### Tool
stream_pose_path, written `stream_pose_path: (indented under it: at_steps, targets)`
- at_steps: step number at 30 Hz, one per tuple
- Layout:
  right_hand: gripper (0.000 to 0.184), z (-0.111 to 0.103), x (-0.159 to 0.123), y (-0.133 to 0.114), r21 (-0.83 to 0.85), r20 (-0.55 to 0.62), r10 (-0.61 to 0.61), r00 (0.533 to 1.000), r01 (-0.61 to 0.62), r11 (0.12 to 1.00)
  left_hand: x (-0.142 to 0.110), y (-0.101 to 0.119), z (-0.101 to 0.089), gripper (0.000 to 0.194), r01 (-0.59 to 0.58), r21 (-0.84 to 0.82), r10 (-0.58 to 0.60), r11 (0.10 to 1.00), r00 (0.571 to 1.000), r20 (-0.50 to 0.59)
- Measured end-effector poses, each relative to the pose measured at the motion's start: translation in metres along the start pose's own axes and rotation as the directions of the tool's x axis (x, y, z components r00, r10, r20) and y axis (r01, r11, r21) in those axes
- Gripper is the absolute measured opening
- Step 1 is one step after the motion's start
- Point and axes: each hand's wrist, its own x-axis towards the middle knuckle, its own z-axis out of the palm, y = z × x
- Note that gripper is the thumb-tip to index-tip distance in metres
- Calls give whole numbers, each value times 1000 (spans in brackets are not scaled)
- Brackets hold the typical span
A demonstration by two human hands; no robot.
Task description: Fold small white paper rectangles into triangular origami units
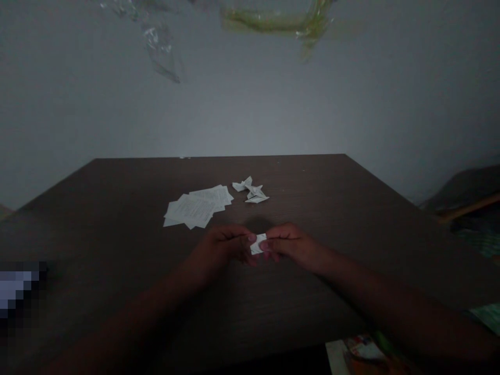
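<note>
A small folded piece of white paper (258, 245) is held between my two hands above the table. My left hand (232, 242) pinches its left edge, with the thumb on top. On the other side, my right hand (291, 242) grips the paper's right part, its thumb pressed on the face. Some of my fingers are hidden beneath the paper. Beyond my hands lie several folded paper pieces (255, 194) with pointed ends. Left of those, several printed sheets (191, 209) are spread in an overlapping pile.
The dark wooden table (312, 192) reaches back to a pale wall (250, 104), which has tape on it. A pixelated patch (17, 286) covers something at the left. Below the table's near right edge are colourful items (363, 349).
</note>
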Motion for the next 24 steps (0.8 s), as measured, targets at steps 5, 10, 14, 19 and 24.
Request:
stream_pose_path:
  at_steps: [5,10,14,19,24]
  targets:
    - [48,1,-2,-7,-7,3,-18,1000,18,1000,0,-2,6,48,-35,99,36,994,999,-8]
    - [48,0,-1,-6,-29,23,-22,999,23,999,-5,6,5,47,-135,280,155,951,986,-53]
    - [52,-1,-2,0,-42,45,26,999,-24,999,-7,12,1,35,-308,492,322,815,945,57]
    - [55,2,-4,-3,-63,16,7,1000,-6,998,-10,13,-1,37,-314,482,306,818,947,98]
    - [60,2,-2,-3,-109,-106,-90,990,79,991,-3,2,2,33,-208,250,204,946,978,42]
